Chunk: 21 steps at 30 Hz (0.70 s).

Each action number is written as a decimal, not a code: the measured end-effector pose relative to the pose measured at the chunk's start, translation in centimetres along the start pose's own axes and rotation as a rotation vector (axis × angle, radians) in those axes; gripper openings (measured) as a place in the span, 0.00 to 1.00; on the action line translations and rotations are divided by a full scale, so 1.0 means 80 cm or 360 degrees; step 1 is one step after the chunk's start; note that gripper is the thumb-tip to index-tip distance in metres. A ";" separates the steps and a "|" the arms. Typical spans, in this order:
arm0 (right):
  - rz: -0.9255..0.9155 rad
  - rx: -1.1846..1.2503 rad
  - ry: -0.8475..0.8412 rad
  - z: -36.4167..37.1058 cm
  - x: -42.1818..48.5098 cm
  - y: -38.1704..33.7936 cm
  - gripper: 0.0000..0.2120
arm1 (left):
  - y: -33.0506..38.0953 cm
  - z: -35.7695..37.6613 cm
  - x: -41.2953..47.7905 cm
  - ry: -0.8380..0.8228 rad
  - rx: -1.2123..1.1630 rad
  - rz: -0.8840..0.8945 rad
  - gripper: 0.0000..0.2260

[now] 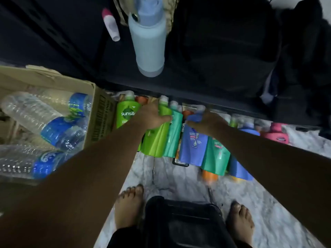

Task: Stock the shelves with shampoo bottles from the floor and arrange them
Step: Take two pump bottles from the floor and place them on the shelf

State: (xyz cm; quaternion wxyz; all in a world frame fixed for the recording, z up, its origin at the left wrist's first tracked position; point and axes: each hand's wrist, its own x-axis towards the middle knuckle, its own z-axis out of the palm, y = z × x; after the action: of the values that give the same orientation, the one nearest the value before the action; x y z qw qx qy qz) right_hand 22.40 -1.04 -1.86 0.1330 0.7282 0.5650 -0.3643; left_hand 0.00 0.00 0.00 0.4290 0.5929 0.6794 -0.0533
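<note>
marble flr (172, 178), dark shelf (100, 56), cardbd box (102, 115)

- The shampoo bottles (155, 140) are gleaming as glossy plastic.
- The water bottles (26, 111) are showing clear, ribbed plastic.
- The box (100, 111) is showing matt cardboard.
- The floor (179, 176) is showing smooth marbled stone.

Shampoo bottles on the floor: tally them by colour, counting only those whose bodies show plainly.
Light green bottles: 2
Teal bottles: 2
Blue bottles: 3
Pink bottle: 1
Total: 8; mostly hidden ones left out.
</note>
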 end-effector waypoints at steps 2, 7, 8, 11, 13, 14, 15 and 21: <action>-0.0004 -0.0094 -0.0140 -0.005 0.009 -0.004 0.34 | -0.001 0.009 0.007 -0.0051 -0.0042 -0.0037 0.46; 0.0136 0.0125 -0.0156 -0.001 0.015 -0.010 0.31 | -0.011 0.033 0.017 0.0149 -0.0233 -0.0075 0.45; 0.0177 0.0172 -0.0126 0.001 0.015 -0.008 0.31 | -0.011 0.035 0.015 0.0218 -0.0274 -0.0078 0.45; 0.0163 0.0268 -0.0017 0.002 -0.001 -0.007 0.31 | -0.008 0.045 -0.002 0.0344 -0.0352 -0.0079 0.48; 0.0173 0.0293 0.0014 0.002 -0.024 -0.009 0.31 | -0.010 0.051 -0.018 0.0405 -0.0410 -0.0026 0.48; 0.0169 0.0312 0.0045 0.002 -0.038 -0.010 0.33 | -0.013 0.051 -0.027 0.0404 -0.0467 0.0006 0.47; 0.0143 0.0336 0.0101 0.004 -0.050 -0.009 0.36 | -0.018 0.051 -0.037 0.0382 -0.0532 0.0044 0.46; -0.0161 0.0413 0.0215 0.022 -0.149 0.004 0.34 | -0.047 0.071 -0.119 0.0335 -0.0641 0.0159 0.44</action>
State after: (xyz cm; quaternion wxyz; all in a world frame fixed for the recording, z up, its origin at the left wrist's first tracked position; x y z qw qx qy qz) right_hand 20.89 -10.85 4.93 -0.0192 0.7328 0.5568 -0.3907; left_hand -0.94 -11.67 0.95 0.4675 0.5305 0.6872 0.1667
